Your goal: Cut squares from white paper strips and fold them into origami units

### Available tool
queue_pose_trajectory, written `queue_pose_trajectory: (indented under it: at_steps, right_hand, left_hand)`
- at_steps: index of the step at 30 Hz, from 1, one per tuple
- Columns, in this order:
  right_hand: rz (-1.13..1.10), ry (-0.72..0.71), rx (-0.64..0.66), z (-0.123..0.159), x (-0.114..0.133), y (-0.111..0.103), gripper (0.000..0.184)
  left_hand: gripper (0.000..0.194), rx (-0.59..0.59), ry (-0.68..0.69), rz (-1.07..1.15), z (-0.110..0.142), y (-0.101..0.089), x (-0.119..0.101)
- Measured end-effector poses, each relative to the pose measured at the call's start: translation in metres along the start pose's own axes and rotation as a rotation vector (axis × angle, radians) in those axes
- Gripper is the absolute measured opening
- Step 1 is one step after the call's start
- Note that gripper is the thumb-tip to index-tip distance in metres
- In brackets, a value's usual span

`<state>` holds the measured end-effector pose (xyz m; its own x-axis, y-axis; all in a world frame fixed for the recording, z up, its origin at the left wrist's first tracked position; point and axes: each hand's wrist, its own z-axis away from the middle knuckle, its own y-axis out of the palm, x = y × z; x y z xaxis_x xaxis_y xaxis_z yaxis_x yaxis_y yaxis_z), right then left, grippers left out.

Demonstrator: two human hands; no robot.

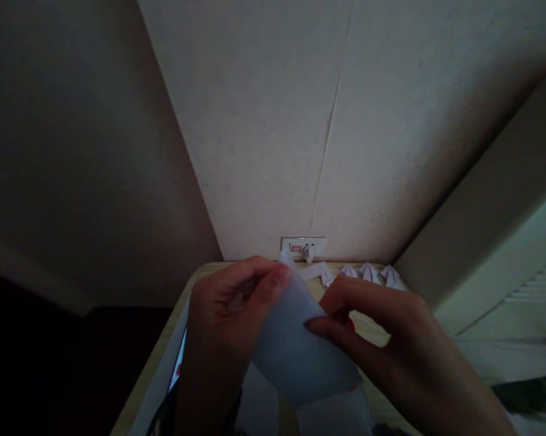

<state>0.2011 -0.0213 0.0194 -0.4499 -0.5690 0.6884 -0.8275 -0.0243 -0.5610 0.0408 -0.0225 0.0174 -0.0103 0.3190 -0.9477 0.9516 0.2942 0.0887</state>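
My left hand (230,309) and my right hand (373,321) hold one folded white sheet of paper (295,345) between them, above a light wooden table (152,363). The left thumb and fingers pinch the paper's upper tip. From the right, my right thumb and fingers press on its edge. The sheet tapers to a point at the top and widens toward me. Both hands are closed on the paper.
Several small folded white paper shapes (368,272) lie in a row at the table's far edge, near the wall. A wall socket plate (302,247) with a red mark sits just above the table. More white paper (164,369) lies at the table's left side.
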Motion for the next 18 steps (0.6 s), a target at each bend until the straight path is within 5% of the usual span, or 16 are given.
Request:
queue_pose_trajectory:
  at_steps: [14,18]
  right_hand:
    - [-0.002,0.048,0.037,-0.0016,-0.0008,-0.0005,0.024]
    - [-0.129,0.156,-0.022,-0.0014,-0.0041,0.0004,0.022]
  left_hand:
    - [0.026,-0.023,0.023,0.091,0.0,-0.0026,0.0072]
    - [0.008,0.121,-0.052,0.06,-0.0042,-0.003,0.0035]
